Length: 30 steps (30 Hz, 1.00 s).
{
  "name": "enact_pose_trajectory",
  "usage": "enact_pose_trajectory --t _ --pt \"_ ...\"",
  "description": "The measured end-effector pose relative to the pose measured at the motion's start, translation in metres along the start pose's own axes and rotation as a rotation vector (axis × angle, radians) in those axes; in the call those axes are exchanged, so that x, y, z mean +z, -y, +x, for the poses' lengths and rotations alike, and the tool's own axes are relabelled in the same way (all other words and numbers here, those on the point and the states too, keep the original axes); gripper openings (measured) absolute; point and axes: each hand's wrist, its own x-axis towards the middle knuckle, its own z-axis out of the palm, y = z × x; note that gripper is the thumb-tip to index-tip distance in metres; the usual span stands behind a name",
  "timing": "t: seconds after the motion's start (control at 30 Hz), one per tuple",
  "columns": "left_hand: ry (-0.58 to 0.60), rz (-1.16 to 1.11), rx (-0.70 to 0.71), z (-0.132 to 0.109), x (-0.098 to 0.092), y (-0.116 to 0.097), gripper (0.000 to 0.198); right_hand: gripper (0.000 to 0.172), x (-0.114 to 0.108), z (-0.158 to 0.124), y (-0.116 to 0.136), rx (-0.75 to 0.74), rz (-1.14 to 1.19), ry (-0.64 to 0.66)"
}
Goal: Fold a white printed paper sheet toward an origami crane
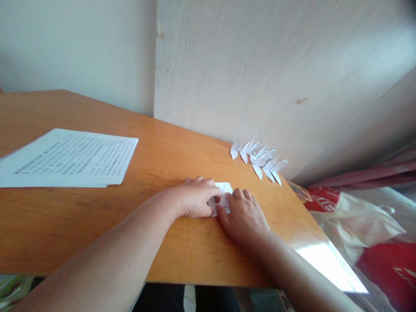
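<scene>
A small folded piece of white printed paper (223, 187) lies on the wooden table (182, 242), partly covered by my fingers. From the left, my left hand (197, 197) grips its edge, the thumb and fingers closed on it. My right hand (243, 216) rests on the paper's right side, with thumb and bent fingers pressed against it. Farther back on the right, several folded paper pieces (260, 160) with pointed ends stand in a row near the table's edge.
A stack of printed sheets (78, 156) lies at the left of the table. Behind the table rise a pale wall (81, 47) and a light wooden panel (227, 65). Red and white bags (364, 225) sit beyond the right edge.
</scene>
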Motion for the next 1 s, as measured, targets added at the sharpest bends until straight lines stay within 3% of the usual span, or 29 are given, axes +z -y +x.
enact_pose_trajectory --t 0.47,1.0 --pt "0.047 -0.053 0.045 0.000 0.000 0.012 0.039 0.044 -0.002 -0.004 0.003 -0.008 -0.006 -0.017" --pt "0.007 -0.083 0.026 0.008 0.008 0.019 0.030 0.056 -0.005 -0.007 0.005 0.000 0.009 -0.002"
